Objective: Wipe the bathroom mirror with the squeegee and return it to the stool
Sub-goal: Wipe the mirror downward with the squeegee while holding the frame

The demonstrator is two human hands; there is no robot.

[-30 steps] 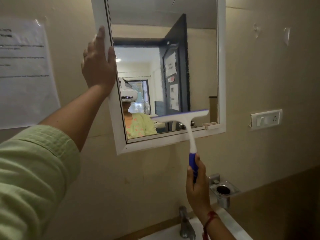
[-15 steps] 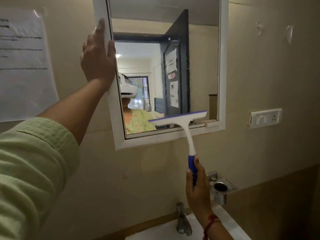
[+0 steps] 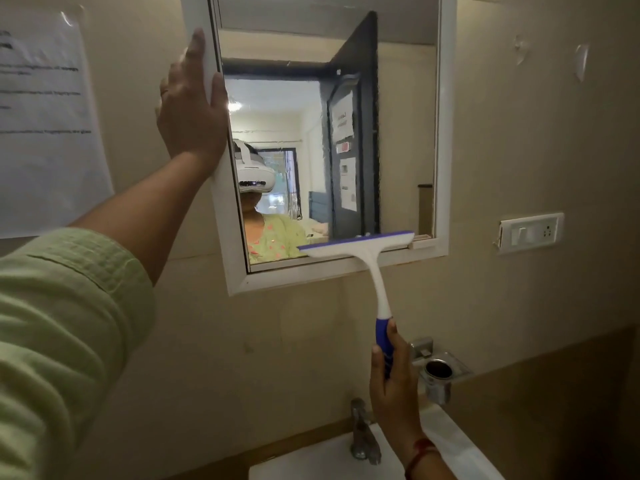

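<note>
Two hands share the work here, and each has its own job. Far left, a white printed paper sheet point(image 3: 45, 133) hangs on the beige wall, apart from the action. Next to it the left hand point(image 3: 190, 109), reaching out of a pale green sleeve point(image 3: 62, 323), lies flat against the left rail of the white-framed rectangular bathroom mirror point(image 3: 405, 133). Its fingers are straight and its thumb rests along the front edge of the rail, so it grips nothing. It looks to be bracing the frame so the glass does not shift under the push of the blade.

Further right, the white plastic squeegee with a blue rubber blade and blue grip point(image 3: 375, 271) sits with its blade across the right part of the glass, at the very bottom, touching the lower rail. I judge this to be the end of a downward stroke. The handle slants down and right to the right hand point(image 3: 394, 386), whose fingers and thumb are wrapped round the blue grip — held low on the handle, which keeps the arm clear of the glass and lets the blade lie flat.

Below this hand stand a dull metal tap point(image 3: 362, 434) and the rim of a white basin point(image 3: 311, 459). Just beside the hand is a wall-mounted steel cup holder point(image 3: 440, 372), and higher up to the right a white switch plate point(image 3: 530, 232). The stool is out of view, so the return step is not yet done.
</note>
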